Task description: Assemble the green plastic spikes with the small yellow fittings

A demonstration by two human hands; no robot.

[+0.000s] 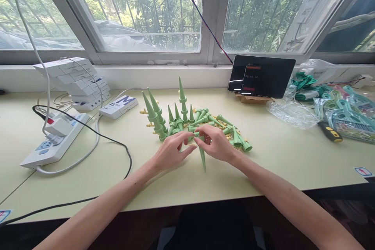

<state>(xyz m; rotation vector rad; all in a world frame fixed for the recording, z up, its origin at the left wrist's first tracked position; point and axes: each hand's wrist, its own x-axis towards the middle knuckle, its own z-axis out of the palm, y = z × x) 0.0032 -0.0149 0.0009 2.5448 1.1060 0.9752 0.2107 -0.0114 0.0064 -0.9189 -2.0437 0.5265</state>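
Note:
My left hand [172, 149] and my right hand [216, 143] meet over the pale table [263, 164], both pinched on one green plastic cone spike [202, 157] whose tip points toward me. Just behind my fingers lies a pile of green cone spikes [211, 123], several lying flat and several stacked upright in tall towers [183, 103]. Small yellow parts [144, 111] lie scattered among them.
A white power strip [52, 142] with plugs and a black cable [117, 140] sits at the left, with stacked white boxes [77, 80] behind. A dark tablet with a phone [260, 76] leans at the window sill. Plastic bags of teal items [336, 105] and a black-yellow tool [330, 131] lie right.

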